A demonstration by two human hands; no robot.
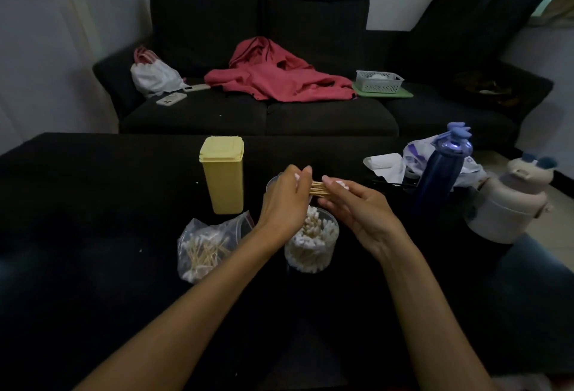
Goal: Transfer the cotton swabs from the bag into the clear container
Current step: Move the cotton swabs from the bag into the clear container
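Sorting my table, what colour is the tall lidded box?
Pale yellow box, clearest in the head view.

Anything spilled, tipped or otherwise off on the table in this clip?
Nothing stands out. The clear container stands upright, nearly full of swabs. The bag lies open beside it with its swabs inside. The left hand and right hand hold a swab bundle level above the container.
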